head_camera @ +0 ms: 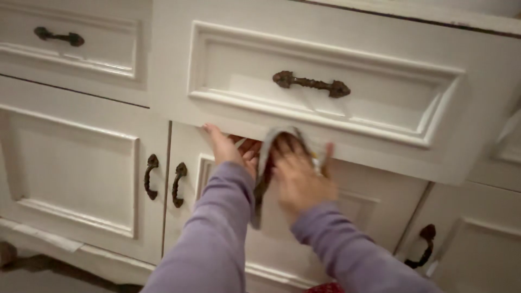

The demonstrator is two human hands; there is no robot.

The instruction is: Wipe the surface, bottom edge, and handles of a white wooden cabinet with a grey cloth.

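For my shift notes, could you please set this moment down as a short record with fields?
Setting: white cabinet with panelled doors and dark ornate metal handles
Drawer: wide drawer pulled out above the doors
Left hand: left hand reaches up to the drawer's lower edge, fingers on it
Right hand: right hand presses a grey cloth against the area under the drawer
Sleeves: both arms in lilac sleeves
Floor: a strip of grey floor shows at lower left
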